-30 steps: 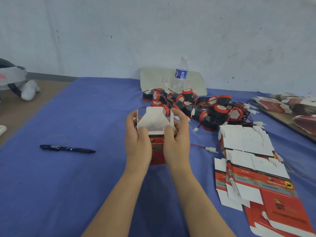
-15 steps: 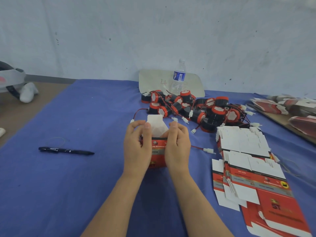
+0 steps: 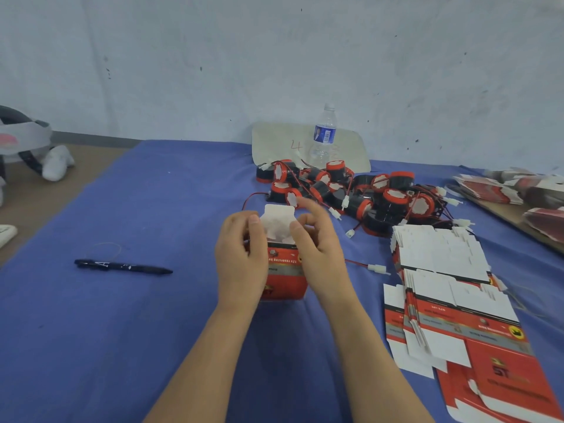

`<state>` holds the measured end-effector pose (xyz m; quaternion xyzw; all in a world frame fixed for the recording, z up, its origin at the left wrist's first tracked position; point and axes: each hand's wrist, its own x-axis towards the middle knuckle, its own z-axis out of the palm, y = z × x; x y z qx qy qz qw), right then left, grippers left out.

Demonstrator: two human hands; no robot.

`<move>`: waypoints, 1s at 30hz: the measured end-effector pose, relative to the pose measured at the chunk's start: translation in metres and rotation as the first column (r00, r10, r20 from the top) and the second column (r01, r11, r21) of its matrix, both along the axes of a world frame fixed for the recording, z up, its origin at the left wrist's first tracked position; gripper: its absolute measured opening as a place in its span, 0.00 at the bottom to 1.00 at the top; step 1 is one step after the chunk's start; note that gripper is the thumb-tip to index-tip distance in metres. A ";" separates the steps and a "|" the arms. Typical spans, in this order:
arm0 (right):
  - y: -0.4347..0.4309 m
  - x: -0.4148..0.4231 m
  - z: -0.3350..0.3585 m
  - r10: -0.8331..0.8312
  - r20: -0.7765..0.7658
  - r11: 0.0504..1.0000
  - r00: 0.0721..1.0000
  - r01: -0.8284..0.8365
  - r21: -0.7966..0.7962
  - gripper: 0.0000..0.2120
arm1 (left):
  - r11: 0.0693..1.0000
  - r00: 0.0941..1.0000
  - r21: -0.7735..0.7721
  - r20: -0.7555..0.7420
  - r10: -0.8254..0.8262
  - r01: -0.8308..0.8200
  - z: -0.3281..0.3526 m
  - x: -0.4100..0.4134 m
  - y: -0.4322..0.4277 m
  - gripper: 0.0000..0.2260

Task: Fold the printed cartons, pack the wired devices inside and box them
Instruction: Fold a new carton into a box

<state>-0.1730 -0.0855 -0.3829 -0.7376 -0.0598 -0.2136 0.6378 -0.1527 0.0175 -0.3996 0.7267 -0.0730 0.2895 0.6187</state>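
A small red printed carton (image 3: 285, 276) stands upright on the blue cloth, its white top flap (image 3: 278, 222) raised. My left hand (image 3: 241, 257) grips the carton's left side, thumb against the flap. My right hand (image 3: 317, 248) is at the carton's right side, thumb touching the flap and fingers loosely spread behind it. A heap of black-and-red wired devices (image 3: 354, 193) lies beyond the carton. Flat unfolded cartons (image 3: 451, 303) are stacked to the right. What is inside the carton is hidden.
A black pen (image 3: 122, 266) lies on the cloth to the left. A water bottle (image 3: 324, 137) stands by a pale board at the wall. More flat cartons (image 3: 518, 187) sit on a brown board at far right. A loose white connector (image 3: 377, 268) trails a red wire.
The carton has been lowered onto the cloth and its flap pushed further down. My right fingers have lifted off the carton and spread; the left hand keeps its hold.
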 end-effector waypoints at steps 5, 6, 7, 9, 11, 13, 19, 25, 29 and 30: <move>-0.001 -0.009 0.009 0.115 -0.150 0.991 0.982 -0.104 0.078 0.18 | 0.997 0.998 -0.049 0.017 0.054 -0.053 -0.001 0.003 0.006 0.10; -0.001 -0.010 0.010 0.135 -0.164 0.989 0.977 -0.124 0.078 0.18 | 0.996 0.998 -0.067 0.027 0.059 -0.057 0.001 0.002 0.007 0.10; -0.002 -0.010 0.011 0.154 -0.178 0.987 0.972 -0.144 0.072 0.15 | 0.995 0.998 -0.077 0.038 0.059 -0.056 0.002 0.000 0.008 0.09; -0.007 -0.010 0.013 0.212 -0.225 0.975 0.951 -0.190 0.113 0.07 | 0.997 0.996 -0.065 0.075 0.038 -0.033 0.005 -0.002 0.010 0.06; -0.018 -0.010 0.014 0.299 -0.305 0.949 0.904 -0.249 0.193 0.08 | 1.000 0.990 -0.010 0.144 -0.004 0.005 0.007 -0.005 0.011 0.05; -0.029 -0.012 0.017 0.389 -0.357 0.918 0.850 -0.324 0.228 0.13 | 0.997 0.972 0.071 0.232 -0.046 0.030 0.009 -0.008 0.011 0.05; -0.041 -0.017 0.023 0.462 -0.395 0.885 0.794 -0.436 0.160 0.16 | 0.975 0.928 0.205 0.340 -0.152 0.084 0.013 -0.016 0.008 0.15; -0.041 -0.017 0.025 0.429 -0.403 0.901 0.809 -0.415 0.126 0.08 | 0.971 0.920 0.206 0.345 -0.185 0.118 0.016 -0.019 0.007 0.15; -0.042 -0.017 0.024 0.423 -0.409 0.903 0.809 -0.412 0.119 0.09 | 0.972 0.917 0.197 0.350 -0.192 0.128 0.016 -0.019 0.006 0.16; -0.043 -0.017 0.023 0.418 -0.409 0.906 0.811 -0.406 0.119 0.10 | 0.972 0.916 0.198 0.350 -0.193 0.129 0.016 -0.019 0.006 0.16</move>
